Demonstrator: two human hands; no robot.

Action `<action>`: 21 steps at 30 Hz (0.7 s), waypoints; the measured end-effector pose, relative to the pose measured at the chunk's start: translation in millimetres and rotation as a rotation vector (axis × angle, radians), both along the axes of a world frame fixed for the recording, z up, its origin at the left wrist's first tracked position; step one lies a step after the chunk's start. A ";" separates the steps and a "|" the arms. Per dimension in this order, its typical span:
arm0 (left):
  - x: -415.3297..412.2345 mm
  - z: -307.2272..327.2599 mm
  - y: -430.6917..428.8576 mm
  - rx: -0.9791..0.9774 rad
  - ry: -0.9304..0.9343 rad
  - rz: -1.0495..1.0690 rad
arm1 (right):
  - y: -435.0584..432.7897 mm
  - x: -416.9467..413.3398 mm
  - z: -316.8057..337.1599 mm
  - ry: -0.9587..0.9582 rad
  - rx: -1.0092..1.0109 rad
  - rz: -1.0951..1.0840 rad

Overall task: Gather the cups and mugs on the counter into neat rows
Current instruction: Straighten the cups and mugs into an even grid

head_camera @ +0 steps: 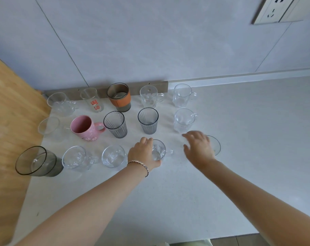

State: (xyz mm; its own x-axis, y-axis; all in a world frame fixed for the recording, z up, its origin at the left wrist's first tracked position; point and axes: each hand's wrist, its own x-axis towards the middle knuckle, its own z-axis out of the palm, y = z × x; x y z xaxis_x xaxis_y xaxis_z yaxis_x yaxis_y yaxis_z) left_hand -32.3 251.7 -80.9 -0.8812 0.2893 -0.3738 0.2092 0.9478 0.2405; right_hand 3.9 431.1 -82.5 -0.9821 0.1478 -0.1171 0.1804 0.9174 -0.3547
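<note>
Cups and mugs stand in three rows on the white counter (168, 192). The back row holds an orange-sleeved cup (119, 97) and several clear glasses. A pink mug (85, 127) and two grey ribbed tumblers (115, 124) (148, 120) are in the middle row. In the front row my left hand (141, 153) wraps around a small clear glass mug (158, 151), its handle pointing right. My right hand (197, 146) hovers with fingers spread, blurred, just left of a clear glass (215, 144) that it partly hides.
A large smoky tumbler (38, 161) stands at the front left beside a wooden panel (8, 121). Grey wall tiles rise behind the back row, with a power socket (275, 9) at the upper right. Bare counter stretches to the right and toward me.
</note>
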 end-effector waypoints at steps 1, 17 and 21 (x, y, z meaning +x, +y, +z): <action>-0.6 0.8 1.2 -0.002 -0.002 0.000 | 14.2 2.3 3.8 0.009 0.070 -0.049; -2.4 6.2 5.9 -0.011 -0.036 0.034 | 43.8 -7.6 12.0 -0.348 -0.145 0.126; -2.8 6.3 5.7 -0.003 -0.036 0.034 | 32.1 -9.4 6.5 -0.355 -0.047 0.042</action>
State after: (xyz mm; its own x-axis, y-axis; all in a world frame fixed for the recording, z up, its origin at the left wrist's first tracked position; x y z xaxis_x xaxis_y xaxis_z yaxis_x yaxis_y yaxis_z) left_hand -35.1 257.4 -74.6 -0.8767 0.2578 -0.4061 0.1677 0.9551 0.2443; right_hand -5.4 463.2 -76.0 -0.8840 0.0947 -0.4578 0.2624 0.9110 -0.3183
